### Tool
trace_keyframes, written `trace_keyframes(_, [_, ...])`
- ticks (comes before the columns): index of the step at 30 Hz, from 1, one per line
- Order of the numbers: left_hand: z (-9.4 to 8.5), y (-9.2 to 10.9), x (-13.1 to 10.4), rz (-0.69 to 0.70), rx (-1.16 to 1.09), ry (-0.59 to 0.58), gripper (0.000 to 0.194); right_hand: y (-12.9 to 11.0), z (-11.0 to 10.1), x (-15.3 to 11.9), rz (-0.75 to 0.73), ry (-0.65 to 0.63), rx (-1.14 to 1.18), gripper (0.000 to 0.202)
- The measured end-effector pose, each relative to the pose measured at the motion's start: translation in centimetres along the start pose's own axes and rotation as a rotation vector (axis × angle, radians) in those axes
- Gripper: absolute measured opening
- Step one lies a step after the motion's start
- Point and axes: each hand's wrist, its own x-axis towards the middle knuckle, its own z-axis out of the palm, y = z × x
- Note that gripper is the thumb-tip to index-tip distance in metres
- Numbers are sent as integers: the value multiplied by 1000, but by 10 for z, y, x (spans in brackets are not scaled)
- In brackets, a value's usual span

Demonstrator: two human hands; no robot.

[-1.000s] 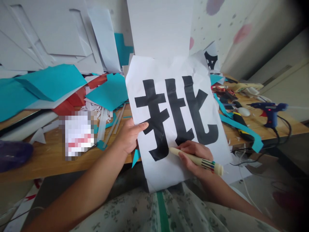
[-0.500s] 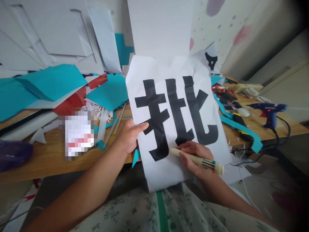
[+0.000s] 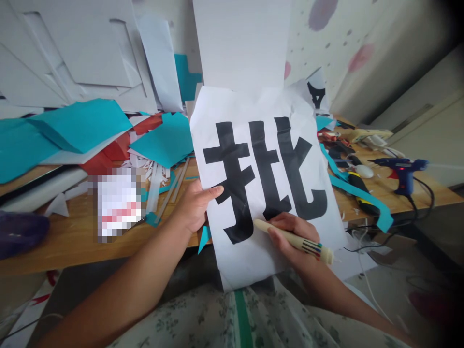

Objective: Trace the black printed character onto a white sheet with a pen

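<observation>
A large white paper sheet with a bold black character printed on it stands tilted in front of me, its lower end near my lap. My left hand grips its left edge, thumb on the front and fingers hidden behind. In my right hand is a thick cream multicolour pen, its tip pointing left, close to the lower end of the left black stroke. Whether the tip touches the paper I cannot tell. My right hand rests against the lower right part of the sheet.
On the wooden table lie turquoise sheets, paper scraps and clear glue sticks at left. At right are a blue glue gun with its cable, a yellow-black cutter and a turquoise strip. White boards lean behind.
The view has shifted very slightly. Both hands keep their hold, and the pen tip stays at nearly the same spot by the black stroke.
</observation>
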Motion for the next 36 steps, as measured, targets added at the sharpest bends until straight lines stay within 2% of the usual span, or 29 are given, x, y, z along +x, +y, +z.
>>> trace_keyframes(4, [1, 0, 0, -5, -10, 0, 44, -1, 3, 1, 5, 36, -15, 9])
trace_keyframes(11, [0, -1, 1, -8, -9, 8, 48, 0, -1, 3, 6, -12, 21, 10])
trace_keyframes(14, [-1, 0, 0, -3, -10, -10, 49, -2, 0, 4, 67, 18, 38, 10])
trace_keyframes(19, [-2, -1, 1, -3, 1, -7, 48, -3, 5, 7, 38, 59, 14, 11])
trace_keyframes(23, [-1, -1, 2, -1, 11, 6, 47, 1, 2, 5, 42, -13, 38, 10])
trace_keyframes(27, [-1, 0, 1, -3, 22, -2, 48, 10, 2, 3, 106, 86, 190, 13])
trace_keyframes(29, [0, 1, 0, -8, 20, 4, 49, 13, 3, 8, 157, 96, 239, 15])
trace_keyframes(31, [0, 1, -1, -7, 16, 5, 48, 14, 3, 16, 177, 52, 225, 15])
trace_keyframes(36, [1, 0, -1, 3, 14, -2, 44, 13, 6, 31, 100, 11, 167, 15])
